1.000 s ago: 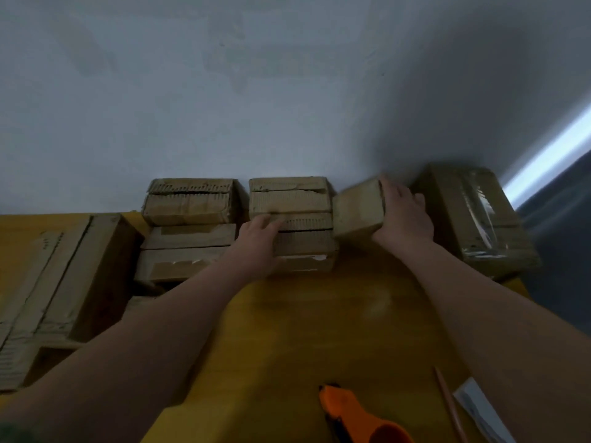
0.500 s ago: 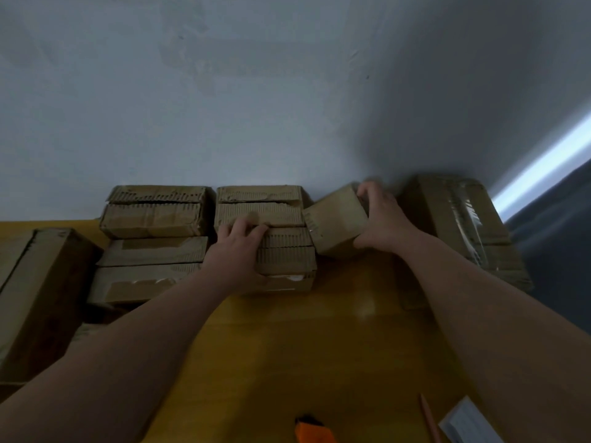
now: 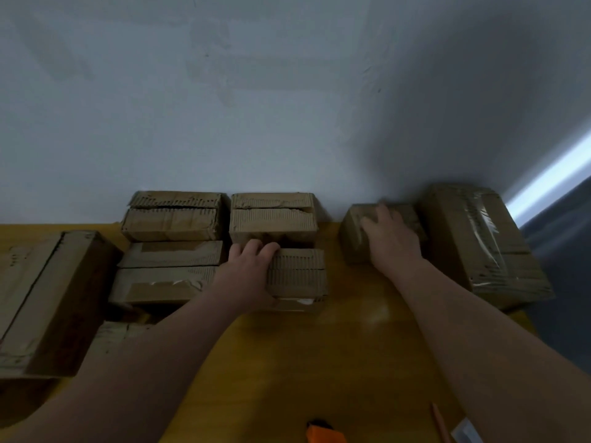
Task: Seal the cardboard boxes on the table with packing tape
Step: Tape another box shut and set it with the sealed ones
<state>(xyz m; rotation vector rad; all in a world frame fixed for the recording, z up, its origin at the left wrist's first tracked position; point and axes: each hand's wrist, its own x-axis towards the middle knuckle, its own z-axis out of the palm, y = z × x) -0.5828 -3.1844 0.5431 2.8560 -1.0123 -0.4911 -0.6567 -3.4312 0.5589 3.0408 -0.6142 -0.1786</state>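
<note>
Obs: right hand (image 3: 393,244) grip closed over small cardboard box (image 3: 353,241), on tabletop (image 3: 319,362) by wall (image 3: 287,123), just beside taped box (image 3: 479,244); likely parking it there. Meanwhile left hand (image 3: 249,273) grip curled on corrugated box (image 3: 297,273), presumably steadying it.

An orange tool (image 3: 324,433) at 6 o'clock is cut off; the blurred right hand (image 3: 391,241) covers part of a small box (image 3: 351,241).
</note>
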